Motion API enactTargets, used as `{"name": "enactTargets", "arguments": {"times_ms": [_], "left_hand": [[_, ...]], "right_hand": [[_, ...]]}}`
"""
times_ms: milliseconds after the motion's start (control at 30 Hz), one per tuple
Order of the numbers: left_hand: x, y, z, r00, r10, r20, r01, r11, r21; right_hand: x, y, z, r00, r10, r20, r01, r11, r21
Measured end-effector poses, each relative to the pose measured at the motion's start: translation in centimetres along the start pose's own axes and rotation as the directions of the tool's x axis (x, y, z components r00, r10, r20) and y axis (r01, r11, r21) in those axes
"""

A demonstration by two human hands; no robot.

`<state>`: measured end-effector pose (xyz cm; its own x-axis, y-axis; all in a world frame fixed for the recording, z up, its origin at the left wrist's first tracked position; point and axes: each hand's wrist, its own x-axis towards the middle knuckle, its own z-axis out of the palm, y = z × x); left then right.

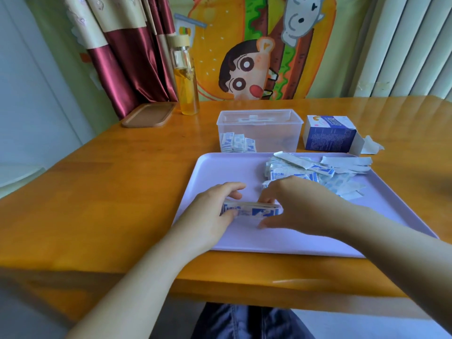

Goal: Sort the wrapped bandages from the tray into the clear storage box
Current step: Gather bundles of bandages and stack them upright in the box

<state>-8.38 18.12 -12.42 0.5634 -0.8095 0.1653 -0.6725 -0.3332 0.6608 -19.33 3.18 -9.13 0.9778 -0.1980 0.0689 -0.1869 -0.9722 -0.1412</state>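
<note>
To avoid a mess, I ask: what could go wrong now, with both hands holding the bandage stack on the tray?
The left hand and right hand grip the bandage stack only at its ends, so it might fan apart when lifted.
The loose pile lies just behind the right hand, so reaching toward the clear box might scatter it.

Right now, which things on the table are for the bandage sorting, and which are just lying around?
For the job: bandage stack, left hand, right hand, loose bandage pile, purple tray, clear box.
Just lying about: drink bottle, wooden tray, blue carton, crumpled paper.
</note>
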Motion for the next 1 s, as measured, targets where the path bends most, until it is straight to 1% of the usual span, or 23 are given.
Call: {"name": "enactTargets", "arguments": {"times_ms": [100,200,300,400,467,567,600,700,733,800,900,1000], "left_hand": [[-0.3,0.0,0.2,1.0,0.025,-0.005,-0.024,0.999,0.03],[0.0,0.2,0.6,0.999,0.049,0.0,-0.049,0.997,0.062],[0.1,0.4,0.8,0.997,0.059,0.041,-0.063,0.991,0.121],[0.1,0.4,0.8,0.993,0.071,0.095,-0.088,0.977,0.196],[0.3,0.6,0.9,0.989,0.082,0.127,-0.112,0.961,0.254],[0.8,1.0,0.6,0.983,0.09,0.16,-0.142,0.926,0.349],[1.1,1.3,0.3,0.983,0.087,0.161,-0.141,0.92,0.365],[2.5,1.7,-1.0,0.989,0.119,0.093,-0.143,0.93,0.339],[3.2,1.9,-1.4,0.986,0.157,0.049,-0.164,0.937,0.307],[4.6,2.4,-2.2,0.975,0.219,-0.041,-0.204,0.951,0.232],[6.8,3.8,-3.3,0.98,0.181,-0.08,-0.176,0.982,0.065],[9.6,4.5,-4.3,0.981,0.168,-0.098,-0.174,0.983,-0.062]], "right_hand": [[-0.3,0.5,0.3,1.0,0.016,0.02,-0.018,0.991,0.133],[0.1,0.1,0.7,0.999,0.039,0.003,-0.038,0.972,0.231],[0.3,-0.2,0.7,0.998,0.07,-0.008,-0.064,0.946,0.316],[0.3,0.1,0.5,0.995,0.095,0.011,-0.093,0.922,0.377],[0.3,0.5,0.5,0.994,0.105,-0.029,-0.085,0.916,0.391],[0.3,0.4,0.2,0.981,0.107,-0.161,-0.033,0.913,0.406],[0.3,0.4,-0.1,0.972,0.116,-0.204,-0.016,0.9,0.435],[1.1,0.6,-1.1,0.933,0.182,-0.31,0.039,0.806,0.591],[1.6,0.7,-1.5,0.925,0.199,-0.324,0.066,0.755,0.652],[2.7,0.8,-2.3,0.926,0.218,-0.309,0.103,0.639,0.762],[4.8,1.1,-3.2,0.913,0.252,-0.321,0.146,0.533,0.833],[7.4,1.3,-4.1,0.881,0.324,-0.345,0.231,0.342,0.911]]}}
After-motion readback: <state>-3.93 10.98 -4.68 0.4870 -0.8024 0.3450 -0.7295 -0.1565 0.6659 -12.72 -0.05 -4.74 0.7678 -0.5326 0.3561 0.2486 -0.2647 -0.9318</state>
